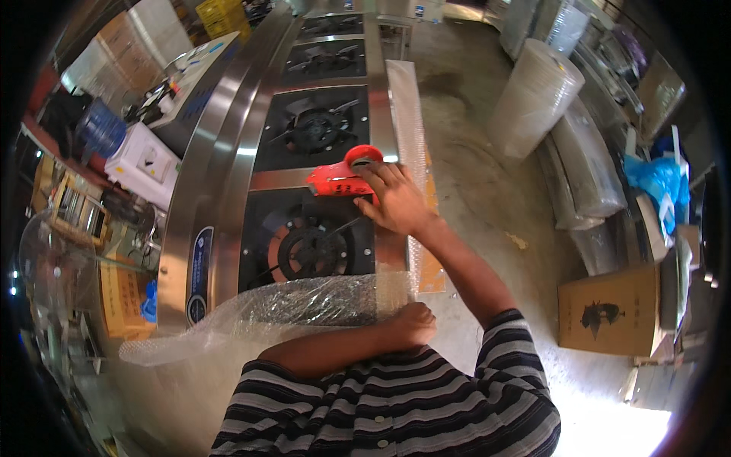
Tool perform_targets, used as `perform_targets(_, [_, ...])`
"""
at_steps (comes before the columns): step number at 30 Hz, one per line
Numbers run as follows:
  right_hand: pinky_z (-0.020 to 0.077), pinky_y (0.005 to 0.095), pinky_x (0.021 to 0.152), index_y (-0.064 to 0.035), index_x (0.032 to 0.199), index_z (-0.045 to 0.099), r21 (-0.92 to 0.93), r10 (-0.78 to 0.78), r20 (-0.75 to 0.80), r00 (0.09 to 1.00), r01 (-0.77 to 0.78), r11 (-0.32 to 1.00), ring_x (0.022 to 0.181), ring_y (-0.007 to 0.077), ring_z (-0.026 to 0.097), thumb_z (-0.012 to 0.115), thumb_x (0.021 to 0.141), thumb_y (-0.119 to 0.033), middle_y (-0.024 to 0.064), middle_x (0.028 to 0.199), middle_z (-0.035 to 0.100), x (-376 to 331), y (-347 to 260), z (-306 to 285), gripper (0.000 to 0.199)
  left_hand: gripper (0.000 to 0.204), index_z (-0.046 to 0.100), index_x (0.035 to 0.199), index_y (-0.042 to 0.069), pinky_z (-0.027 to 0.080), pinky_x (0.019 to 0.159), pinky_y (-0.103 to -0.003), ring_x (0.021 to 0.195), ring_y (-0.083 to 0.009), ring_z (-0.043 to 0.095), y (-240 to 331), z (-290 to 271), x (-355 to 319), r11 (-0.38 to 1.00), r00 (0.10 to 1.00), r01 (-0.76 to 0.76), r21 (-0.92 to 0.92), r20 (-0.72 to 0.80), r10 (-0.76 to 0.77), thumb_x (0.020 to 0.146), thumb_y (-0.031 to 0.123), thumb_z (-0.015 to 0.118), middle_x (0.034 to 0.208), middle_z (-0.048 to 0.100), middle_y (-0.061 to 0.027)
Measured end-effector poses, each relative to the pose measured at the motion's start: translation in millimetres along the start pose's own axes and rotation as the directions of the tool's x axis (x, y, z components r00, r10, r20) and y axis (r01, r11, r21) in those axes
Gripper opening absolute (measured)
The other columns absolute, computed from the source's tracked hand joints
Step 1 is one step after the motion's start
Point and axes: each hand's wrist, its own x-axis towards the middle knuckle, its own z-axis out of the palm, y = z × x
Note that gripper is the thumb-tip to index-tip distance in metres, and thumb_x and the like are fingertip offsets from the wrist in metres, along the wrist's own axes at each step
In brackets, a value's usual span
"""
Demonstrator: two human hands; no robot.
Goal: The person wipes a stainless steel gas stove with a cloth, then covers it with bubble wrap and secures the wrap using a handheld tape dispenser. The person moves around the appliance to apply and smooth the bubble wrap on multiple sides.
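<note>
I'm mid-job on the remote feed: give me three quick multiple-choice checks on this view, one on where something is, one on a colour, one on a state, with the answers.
1. Where does the tape dispenser sit?
A. On the steel range top, between two burners
B. On the concrete floor
C. On the cardboard box

2. What colour is the tape dispenser?
A. Blue
B. Red
C. Green

3. What is the state of the near end of the range?
A. Bare metal
B. Covered by a cardboard lid
C. Draped in bubble wrap

Answers:
1 A: it lies on the steel strip between the two nearest burners, under the right hand.
2 B: its body is bright red-orange.
3 C: clear bubble wrap lies over the near edge, with the left hand closed against it.
</note>
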Motion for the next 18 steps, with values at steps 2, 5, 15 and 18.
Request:
perform_targets(2, [0.0436, 0.0465, 0.105, -0.0013, 0.133, 0.059, -0.052, 0.009, 0.15, 0.989, -0.001, 0.999, 0.105, 0.0351, 0.067, 0.07, 0.093, -0.04, 0.0185, 0.107, 0.071, 16, 9, 19, 0.056, 0.017, 0.072, 0.062, 0.012, 0.051, 0.06, -0.041, 0.067, -0.0259, 0.069, 4, -15, 3, 0.999, 0.996, 0.035, -0.014, 0.08, -0.034, 0.071, 0.025, 0.064, 0.066, 0.07, -0.0105])
perform_targets(5, [0.0467, 0.045, 0.103, -0.0026, 0.126, 0.061, -0.155, 0.092, 0.42, 0.903, -0.028, 0.987, 0.1, 0.0365, 0.069, 0.069, 0.094, -0.041, 0.0186, 0.096, 0.072, 32, 27, 28, 0.051, 0.017, 0.07, 0.059, 0.013, 0.05, 0.06, -0.042, 0.066, -0.0252, 0.069, 0, -7, -5, 1.0, 0.968, -0.018, -0.009, -0.25, 0.015, 0.071, 0.025, 0.064, 0.064, 0.069, -0.0088])
perform_targets(15, [0.0525, 0.037, 0.063, 0.0015, 0.107, 0.066, 0.703, 0.877, 0.334, 0.345, -0.711, 0.012, 0.065, 0.0213, 0.062, 0.077, 0.09, -0.049, 0.0063, 0.073, 0.064, -133, 73, -125, 0.054, 0.022, 0.078, 0.083, 0.01, 0.056, 0.086, -0.038, 0.09, -0.0221, 0.07, 5, -72, 35, 0.979, 0.713, 0.194, -0.061, 0.694, -0.098, 0.085, 0.028, 0.066, 0.089, 0.075, -0.0115])
perform_targets(18, [0.0432, 0.0305, 0.055, -0.008, 0.101, 0.065, 0.751, 0.721, 0.659, 0.214, -0.236, -0.616, 0.061, 0.0114, 0.053, 0.071, 0.094, -0.056, -0.0004, 0.067, 0.053, -280, 51, -126, 0.048, 0.032, 0.079, 0.102, 0.003, 0.05, 0.101, -0.041, 0.108, -0.0289, 0.069, 4, -95, 36, 0.997, 0.734, -0.011, -0.075, 0.676, 0.059, 0.088, 0.027, 0.062, 0.105, 0.075, -0.0172])
